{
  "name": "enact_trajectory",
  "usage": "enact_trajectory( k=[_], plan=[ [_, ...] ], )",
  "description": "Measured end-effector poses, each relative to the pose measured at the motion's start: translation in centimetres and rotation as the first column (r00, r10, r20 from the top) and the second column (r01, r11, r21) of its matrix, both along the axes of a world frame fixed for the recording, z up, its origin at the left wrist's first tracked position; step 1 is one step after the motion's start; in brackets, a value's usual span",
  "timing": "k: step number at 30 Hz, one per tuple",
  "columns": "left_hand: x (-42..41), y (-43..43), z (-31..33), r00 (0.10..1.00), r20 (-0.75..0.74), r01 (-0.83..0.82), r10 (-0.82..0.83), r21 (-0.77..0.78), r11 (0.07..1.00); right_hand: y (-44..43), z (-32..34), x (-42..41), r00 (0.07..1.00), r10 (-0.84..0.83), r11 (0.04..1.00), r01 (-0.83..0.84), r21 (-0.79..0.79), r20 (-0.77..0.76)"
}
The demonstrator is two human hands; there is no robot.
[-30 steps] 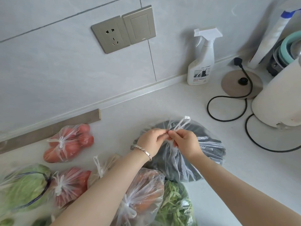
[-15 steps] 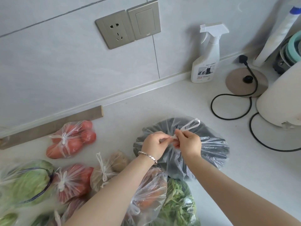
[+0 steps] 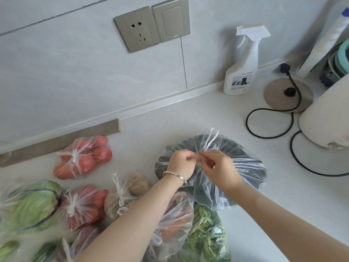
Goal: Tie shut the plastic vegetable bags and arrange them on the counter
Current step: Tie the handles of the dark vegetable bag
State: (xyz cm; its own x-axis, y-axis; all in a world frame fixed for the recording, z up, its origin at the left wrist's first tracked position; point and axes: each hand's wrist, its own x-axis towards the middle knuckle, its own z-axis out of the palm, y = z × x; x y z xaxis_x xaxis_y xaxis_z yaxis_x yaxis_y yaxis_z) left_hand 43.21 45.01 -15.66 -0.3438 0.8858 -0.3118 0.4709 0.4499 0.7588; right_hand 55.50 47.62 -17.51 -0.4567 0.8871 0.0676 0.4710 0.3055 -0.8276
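A clear plastic bag of dark vegetables lies on the white counter. My left hand and my right hand meet over its gathered top, each pinching a bag handle; one twisted handle loop sticks up behind my fingers. Tied bags lie to the left: two of tomatoes, one of potatoes, one of cabbage. A bag of carrots and a bag of green beans sit under my forearms.
A white spray bottle stands at the wall. A round kettle base with a black cord and a white appliance fill the right side. A wooden strip runs along the wall at the left.
My hands have stayed on the dark bag's handles, working them together. The handle loop now stands more upright, and the view has tilted down slightly.
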Motion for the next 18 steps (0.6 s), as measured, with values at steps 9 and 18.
enact_trajectory(
  k=[9, 18],
  plan=[
    [0.1, -0.5, 0.1, 0.998, -0.026, 0.055, -0.055, 0.005, 0.998, 1.1, -0.7, -0.1, 0.964, 0.131, 0.978, -0.163, 0.128, 0.233],
    [0.3, -1.5, -0.6, 0.993, -0.117, 0.038, -0.011, 0.226, 0.973, 1.9, 1.3, 0.6, 0.983, -0.111, 0.865, 0.023, -0.502, -0.147]
  ],
)
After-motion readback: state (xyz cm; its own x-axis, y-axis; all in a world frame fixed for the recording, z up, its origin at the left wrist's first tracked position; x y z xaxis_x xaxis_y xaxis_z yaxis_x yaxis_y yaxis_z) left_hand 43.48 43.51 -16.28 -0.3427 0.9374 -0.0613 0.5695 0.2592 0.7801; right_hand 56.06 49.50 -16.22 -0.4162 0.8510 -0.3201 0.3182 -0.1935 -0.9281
